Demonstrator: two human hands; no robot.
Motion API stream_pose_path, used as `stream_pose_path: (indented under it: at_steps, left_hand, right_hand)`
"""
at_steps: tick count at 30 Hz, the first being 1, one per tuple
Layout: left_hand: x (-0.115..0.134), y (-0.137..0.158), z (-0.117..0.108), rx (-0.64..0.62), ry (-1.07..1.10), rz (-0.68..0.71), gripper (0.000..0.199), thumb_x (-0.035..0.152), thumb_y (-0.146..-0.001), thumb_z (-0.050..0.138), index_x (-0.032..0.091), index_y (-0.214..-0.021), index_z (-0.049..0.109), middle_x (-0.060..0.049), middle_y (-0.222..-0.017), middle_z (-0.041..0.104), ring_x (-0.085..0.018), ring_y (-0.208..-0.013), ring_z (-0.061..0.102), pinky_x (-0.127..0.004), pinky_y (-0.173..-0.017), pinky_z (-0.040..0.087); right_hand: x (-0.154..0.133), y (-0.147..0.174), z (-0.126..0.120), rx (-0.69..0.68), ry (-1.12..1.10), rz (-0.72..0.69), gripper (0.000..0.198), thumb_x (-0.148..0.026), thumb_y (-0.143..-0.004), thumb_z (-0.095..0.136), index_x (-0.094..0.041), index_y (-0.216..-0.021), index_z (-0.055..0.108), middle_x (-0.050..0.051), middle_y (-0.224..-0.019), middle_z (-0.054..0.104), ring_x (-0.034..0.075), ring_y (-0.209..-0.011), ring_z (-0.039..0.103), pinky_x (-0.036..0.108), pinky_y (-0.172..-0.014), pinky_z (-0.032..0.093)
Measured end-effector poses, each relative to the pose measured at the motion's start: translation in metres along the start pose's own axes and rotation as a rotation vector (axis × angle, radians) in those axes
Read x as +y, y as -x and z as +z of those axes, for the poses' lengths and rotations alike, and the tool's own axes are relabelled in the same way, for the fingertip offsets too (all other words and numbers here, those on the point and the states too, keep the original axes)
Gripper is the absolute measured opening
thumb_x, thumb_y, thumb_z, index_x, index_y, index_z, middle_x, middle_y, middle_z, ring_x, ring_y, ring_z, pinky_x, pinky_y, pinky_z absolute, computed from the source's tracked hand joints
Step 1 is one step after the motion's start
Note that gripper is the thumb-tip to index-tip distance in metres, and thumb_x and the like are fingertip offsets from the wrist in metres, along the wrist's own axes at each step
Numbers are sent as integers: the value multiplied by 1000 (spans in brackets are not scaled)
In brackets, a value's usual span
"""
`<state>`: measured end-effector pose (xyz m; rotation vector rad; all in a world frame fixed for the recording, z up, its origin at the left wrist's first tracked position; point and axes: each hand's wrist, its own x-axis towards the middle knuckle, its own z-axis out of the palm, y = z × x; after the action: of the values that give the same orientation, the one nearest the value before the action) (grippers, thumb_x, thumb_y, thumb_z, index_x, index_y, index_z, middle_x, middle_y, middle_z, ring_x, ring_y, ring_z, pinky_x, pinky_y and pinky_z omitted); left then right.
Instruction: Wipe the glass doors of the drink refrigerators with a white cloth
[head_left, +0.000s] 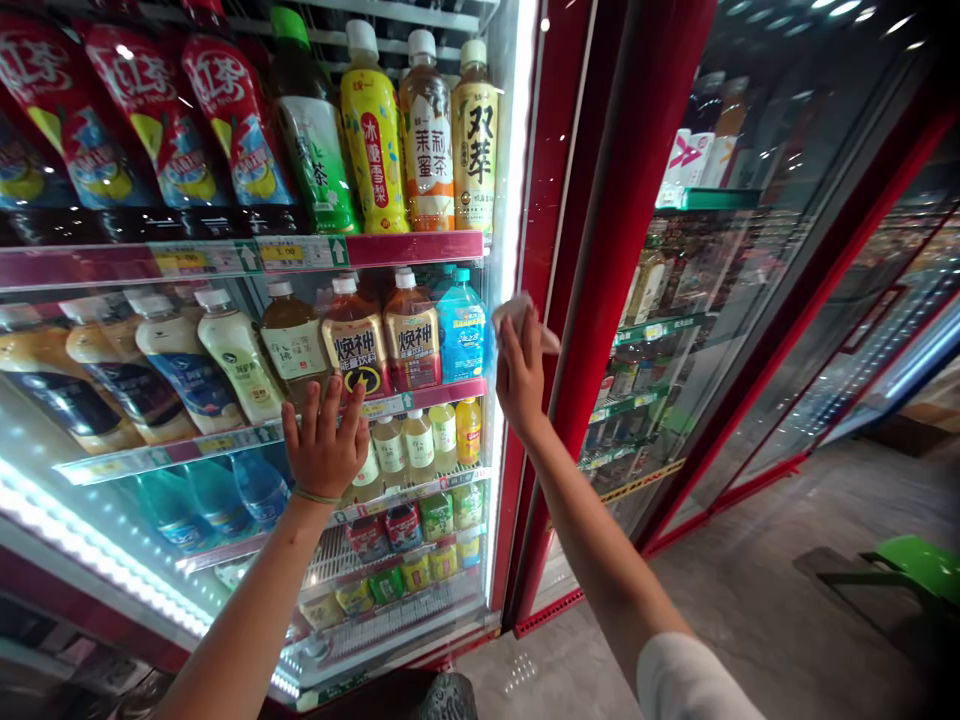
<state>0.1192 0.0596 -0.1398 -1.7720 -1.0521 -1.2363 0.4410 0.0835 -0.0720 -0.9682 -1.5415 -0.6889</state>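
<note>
My left hand (324,440), with a thin band at the wrist, is open with its fingers spread. It appears to lie flat on the glass in front of the middle shelf, where a gold-labelled drink bottle (355,340) stands. My right hand (520,375) presses a pale cloth (551,342) against the right side of the cooler, by the lit strip (510,200) and the red door frame (541,240). Part of the cloth sticks out past the fingers; the rest is under them. A blue bottle (461,325) stands just left of this hand.
Red-labelled tea bottles (232,120) and a yellow bottle (373,130) fill the top shelf (420,249). Lower shelves hold smaller drinks. To the right, another red-framed glass cooler (615,250) continues along the aisle. A green stool (919,565) stands on the grey floor (750,620).
</note>
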Motion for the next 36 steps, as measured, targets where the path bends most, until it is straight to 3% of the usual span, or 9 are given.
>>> stream_pose_path:
  at_steps: [3, 5, 12, 15, 22, 26, 28, 34, 36]
  left_hand:
    - [1, 0, 0, 15, -23, 15, 64, 36, -97, 60, 39, -157, 40, -4, -163, 44, -31, -158, 26, -63, -131, 10]
    - [1, 0, 0, 18, -8, -3, 61, 37, -98, 59, 39, -156, 42, -4, -163, 44, -31, -158, 27, -63, -131, 11]
    - [1, 0, -1, 16, -4, 7, 66, 34, -97, 61, 41, -158, 38, -3, -164, 41, -30, -159, 24, -63, -131, 8]
    - [2, 0, -2, 27, -21, 23, 69, 32, -96, 63, 41, -159, 36, -2, -164, 41, -29, -159, 23, -61, -132, 10]
    - [3, -1, -3, 32, -55, 33, 72, 31, -95, 65, 41, -160, 34, -1, -165, 40, -27, -160, 21, -57, -132, 9]
    - [3, -1, -2, 25, -73, 46, 73, 31, -94, 65, 39, -160, 34, -2, -166, 39, -27, -160, 21, -55, -132, 8]
    - [3, -2, -3, 33, -85, 57, 73, 31, -94, 65, 38, -160, 35, -2, -166, 38, -28, -160, 21, -54, -132, 8]
    - [2, -2, -4, 37, -130, 87, 75, 30, -94, 67, 37, -160, 34, -2, -166, 36, -28, -159, 22, -51, -132, 9]
    - [1, -2, -4, 38, -131, 95, 76, 30, -93, 68, 37, -160, 34, -3, -166, 37, -28, -159, 22, -50, -132, 9]
  right_hand:
    - [-6, 57, 1, 25, -60, 26, 68, -17, -104, 30, -44, -165, 15, 6, -169, 27, 28, -156, 34, 56, -119, 46]
    - [-6, 57, -4, 54, -87, -11, 70, -17, -103, 35, -48, -162, 17, 6, -162, 37, 27, -149, 44, 54, -115, 51]
    - [29, -57, -29, 254, -73, 169, 36, -30, -100, 45, -24, -135, 54, 14, -130, 52, 31, -132, 51, 58, -110, 47]
    - [41, -65, -25, 308, 3, 175, 23, -35, -100, 50, -23, -117, 61, 11, -116, 60, 30, -118, 56, 57, -106, 48]
    - [23, 75, 3, 249, 153, 154, 34, -33, -99, 45, -27, -130, 55, 16, -123, 56, 34, -115, 56, 55, -96, 52]
    - [18, 134, 9, 186, 189, 124, 30, -30, -97, 43, -29, -123, 57, 11, -102, 56, 31, -94, 59, 49, -79, 55]
    - [28, 112, 9, 184, 212, 125, 25, -30, -97, 46, -26, -118, 58, 11, -99, 56, 31, -97, 59, 54, -85, 53]
    - [56, -82, 3, 196, 118, 31, 40, -24, -101, 36, -19, -137, 51, 18, -148, 46, 31, -152, 32, 63, -123, 30]
    - [50, -106, 3, 197, 58, -25, 46, -18, -101, 28, -20, -143, 47, 14, -155, 43, 26, -157, 25, 59, -126, 30]
